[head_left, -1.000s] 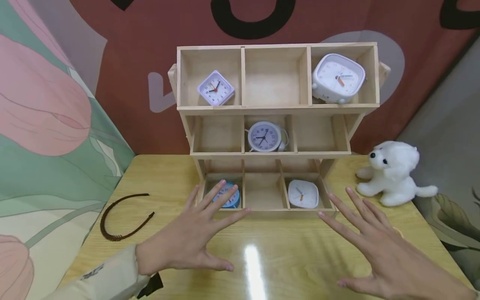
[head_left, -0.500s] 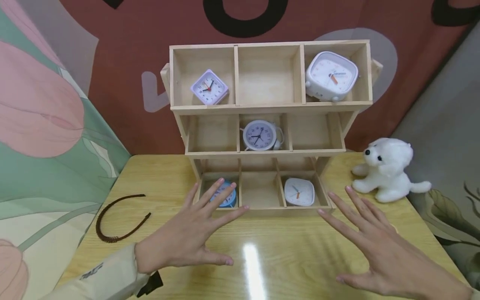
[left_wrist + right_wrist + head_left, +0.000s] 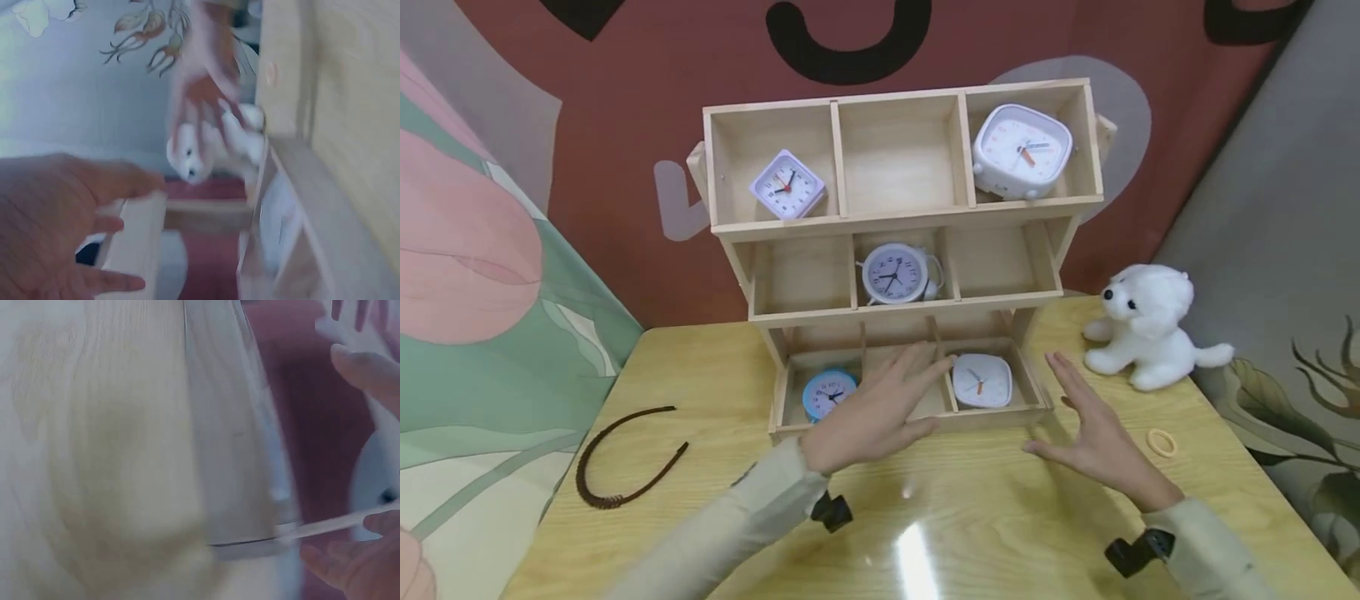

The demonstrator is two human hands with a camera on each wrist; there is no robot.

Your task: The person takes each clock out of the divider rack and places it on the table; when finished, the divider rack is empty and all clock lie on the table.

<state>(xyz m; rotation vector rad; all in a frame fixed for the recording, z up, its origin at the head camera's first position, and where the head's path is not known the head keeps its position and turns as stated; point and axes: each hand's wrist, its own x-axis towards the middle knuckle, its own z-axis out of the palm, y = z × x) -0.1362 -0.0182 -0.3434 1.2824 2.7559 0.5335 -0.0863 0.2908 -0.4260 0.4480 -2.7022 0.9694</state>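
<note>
My left hand (image 3: 880, 408) reaches over the bottom tier of a wooden three-tier shelf (image 3: 910, 422), fingers extended towards a white square alarm clock (image 3: 982, 381). Whether the fingertips touch that clock cannot be told. To the right of the bottom tier, my right hand (image 3: 1097, 433) hovers with thumb and fingers spread, holding nothing. A blue round alarm clock (image 3: 829, 394) sits in the bottom left compartment, beyond my left wrist. The middle tier holds a round twin-bell clock (image 3: 895, 274). On top are a lilac square clock (image 3: 787, 185) and a larger white clock (image 3: 1023, 152). Both wrist views are blurred.
A white plush dog (image 3: 1146, 325) sits right of the shelf, with a small yellow ring (image 3: 1162, 442) in front of it. A brown headband (image 3: 602, 501) lies on the left of the wooden table (image 3: 715, 367). Patterned cloth hangs behind and at the sides.
My left hand has moved right, from before the blue clock towards the white clock. My right hand has drawn up and turned inward. The head view has shifted, so the shelf appears further left.
</note>
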